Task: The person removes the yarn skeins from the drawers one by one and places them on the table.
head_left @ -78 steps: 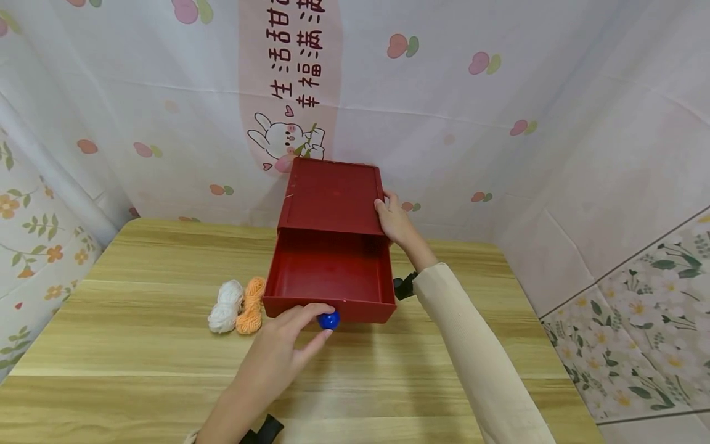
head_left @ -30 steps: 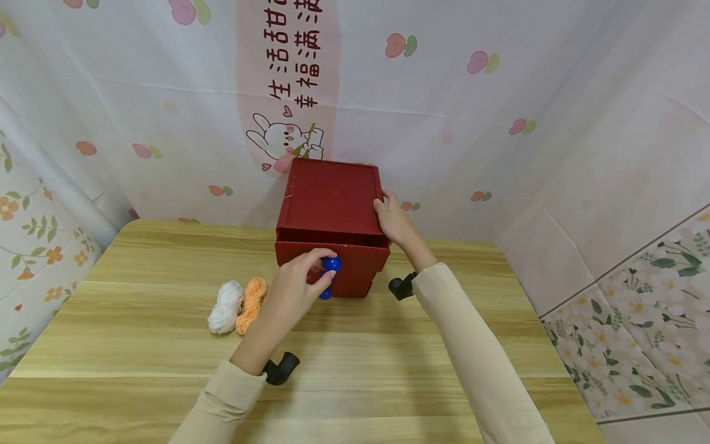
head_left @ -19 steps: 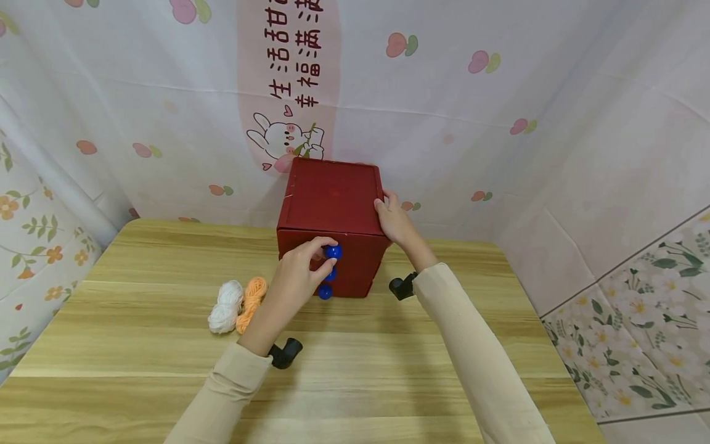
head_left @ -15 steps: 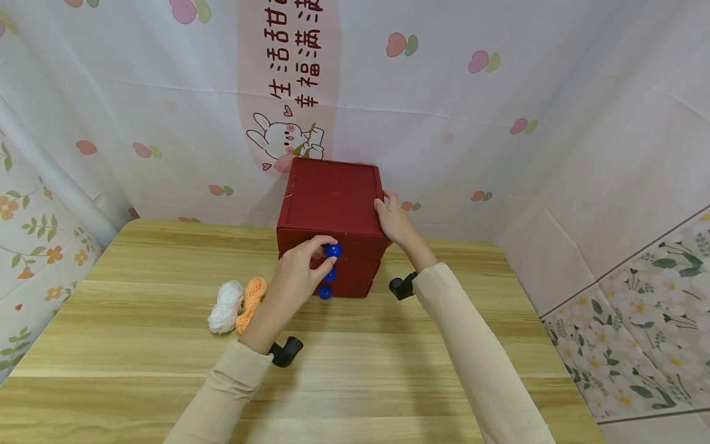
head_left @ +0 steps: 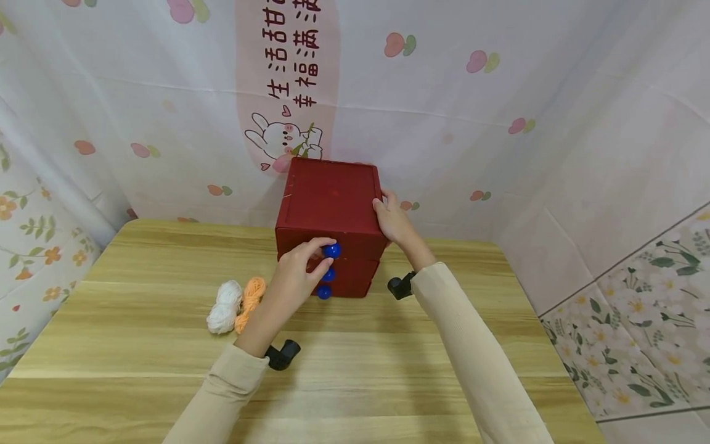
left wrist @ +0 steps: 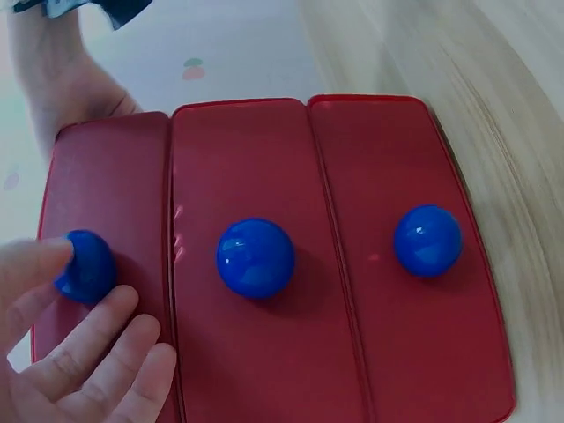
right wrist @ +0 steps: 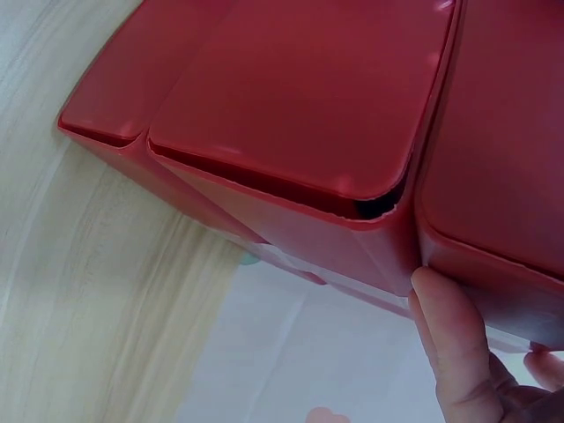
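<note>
A red box with three stacked drawers stands against the back cloth, each drawer front bearing a round blue knob. My left hand holds the top drawer's knob between thumb and finger; the other fingers lie near the drawer front in the left wrist view. Below it are the middle knob and the bottom knob, both untouched. All three drawers sit closed. My right hand grips the box's right side near the top, its thumb on the edge. Its other fingers are partly hidden.
A white yarn skein and an orange yarn skein lie side by side left of the box on the wooden table. Printed cloth hangs close behind. Each wrist wears a black camera mount.
Earlier the top drawer stood pulled out and showed its bare inside. My left hand has pushed it back into the box by its knob. The right hand has kept its place.
</note>
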{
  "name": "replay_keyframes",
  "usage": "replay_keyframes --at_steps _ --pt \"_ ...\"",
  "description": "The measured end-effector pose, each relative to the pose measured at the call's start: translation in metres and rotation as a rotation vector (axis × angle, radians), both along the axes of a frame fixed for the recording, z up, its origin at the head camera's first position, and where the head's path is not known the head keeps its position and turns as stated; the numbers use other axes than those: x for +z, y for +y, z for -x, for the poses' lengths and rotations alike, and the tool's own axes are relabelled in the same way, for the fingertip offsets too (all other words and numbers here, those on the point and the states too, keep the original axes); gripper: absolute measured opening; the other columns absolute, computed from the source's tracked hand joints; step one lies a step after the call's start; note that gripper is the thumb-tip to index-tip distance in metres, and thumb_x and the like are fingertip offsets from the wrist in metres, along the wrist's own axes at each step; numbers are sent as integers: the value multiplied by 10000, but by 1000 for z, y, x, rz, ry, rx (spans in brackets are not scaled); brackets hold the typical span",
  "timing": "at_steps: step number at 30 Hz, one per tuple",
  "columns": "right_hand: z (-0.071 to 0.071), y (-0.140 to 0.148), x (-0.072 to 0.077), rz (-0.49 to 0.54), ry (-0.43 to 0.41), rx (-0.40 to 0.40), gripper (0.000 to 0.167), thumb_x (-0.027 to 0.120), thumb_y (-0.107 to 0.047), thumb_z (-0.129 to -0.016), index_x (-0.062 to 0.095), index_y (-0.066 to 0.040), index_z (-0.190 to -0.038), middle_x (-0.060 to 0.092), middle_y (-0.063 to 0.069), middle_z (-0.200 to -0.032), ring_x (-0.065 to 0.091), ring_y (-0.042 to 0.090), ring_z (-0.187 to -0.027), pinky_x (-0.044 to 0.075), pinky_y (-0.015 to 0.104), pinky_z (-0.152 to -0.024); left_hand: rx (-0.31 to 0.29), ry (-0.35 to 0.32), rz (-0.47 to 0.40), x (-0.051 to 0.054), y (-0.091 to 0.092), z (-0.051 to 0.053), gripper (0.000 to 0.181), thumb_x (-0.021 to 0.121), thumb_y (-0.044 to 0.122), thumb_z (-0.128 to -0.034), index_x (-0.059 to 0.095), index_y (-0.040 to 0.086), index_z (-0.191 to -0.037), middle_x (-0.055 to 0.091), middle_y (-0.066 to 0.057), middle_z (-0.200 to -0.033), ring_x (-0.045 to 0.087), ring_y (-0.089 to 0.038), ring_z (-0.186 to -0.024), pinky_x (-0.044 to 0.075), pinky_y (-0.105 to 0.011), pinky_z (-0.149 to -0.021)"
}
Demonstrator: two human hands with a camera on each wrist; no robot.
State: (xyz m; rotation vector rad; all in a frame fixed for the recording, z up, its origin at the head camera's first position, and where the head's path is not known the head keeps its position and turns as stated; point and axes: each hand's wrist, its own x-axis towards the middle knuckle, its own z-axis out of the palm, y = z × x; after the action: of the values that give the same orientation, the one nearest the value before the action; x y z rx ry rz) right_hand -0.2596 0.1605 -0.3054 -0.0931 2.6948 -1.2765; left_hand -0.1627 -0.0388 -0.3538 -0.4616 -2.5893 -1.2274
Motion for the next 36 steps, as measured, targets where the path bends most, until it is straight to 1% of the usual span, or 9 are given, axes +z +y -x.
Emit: replay_keyframes --at_steps 3,7,9,13,17,20,24,28,36 --pt "0 0 -1 4 -2 1 580 253 -377 -1015 40 -139 -1498 357 184 -1425 486 334 -1184 434 497 -933 -16 4 -67 -9 -2 -4 363 607 198 -907 550 193 -1265 596 -72 -1007 587 -205 -901 520 -358 -770" --pt "0 0 -1 0 3 0 578 252 -381 -1014 40 -146 -1498 346 183 -1435 474 331 -1201 422 499 -950 0 -15 -204 -26 -5 -8 319 610 153 -898 539 130 -1208 560 -79 -990 570 -180 -858 518 -321 -742" --pt "1 -1 0 2 4 0 578 250 -382 -1014 39 -147 -1498 342 188 -1438 469 334 -1206 421 504 -950 17 -40 -239 -36 -6 -8 284 611 129 -892 538 110 -1166 557 -74 -971 566 -167 -833 513 -293 -718" --pt "1 0 0 -5 18 -2 576 247 -372 -1015 41 -134 -1498 339 193 -1441 453 334 -1226 384 502 -990 14 -78 -179 -51 -4 -6 317 624 121 -881 542 119 -1187 577 -99 -973 590 -196 -849 525 -308 -721" --pt "0 0 0 1 5 -2 576 248 -377 -1015 37 -144 -1497 342 181 -1438 458 324 -1221 400 498 -976 -6 -103 -135 -60 0 -3 324 628 140 -885 550 138 -1200 607 -112 -988 613 -228 -894 534 -366 -766" --pt "-1 -1 0 5 -2 -5 576 249 -382 -1014 41 -148 -1497 356 182 -1426 475 324 -1199 423 497 -947 -3 -114 -140 -63 2 0 275 627 155 -890 567 147 -1158 630 -85 -968 621 -210 -900 536 -366 -779" --pt "-1 -1 0 1 4 -9 573 249 -378 -1015 50 -139 -1496 360 186 -1423 473 326 -1200 405 497 -967 17 -94 -151 -63 4 4 245 657 158 -868 580 132 -1100 645 -64 -911 619 -193 -861 536 -348 -753" --pt "-1 -2 1 4 10 -5 571 249 -373 -1015 51 -135 -1496 349 185 -1432 459 323 -1218 384 495 -993 43 -92 -141 -60 5 5 240 684 157 -846 590 123 -1064 643 -66 -860 616 -196 -804 531 -340 -711" --pt "0 -1 0 1 7 -5 570 243 -369 -1015 51 -130 -1496 343 197 -1436 444 335 -1235 367 499 -1009 95 -114 -75 -52 10 4 243 708 151 -818 594 137 -1032 663 -51 -810 616 -166 -741 517 -311 -656"
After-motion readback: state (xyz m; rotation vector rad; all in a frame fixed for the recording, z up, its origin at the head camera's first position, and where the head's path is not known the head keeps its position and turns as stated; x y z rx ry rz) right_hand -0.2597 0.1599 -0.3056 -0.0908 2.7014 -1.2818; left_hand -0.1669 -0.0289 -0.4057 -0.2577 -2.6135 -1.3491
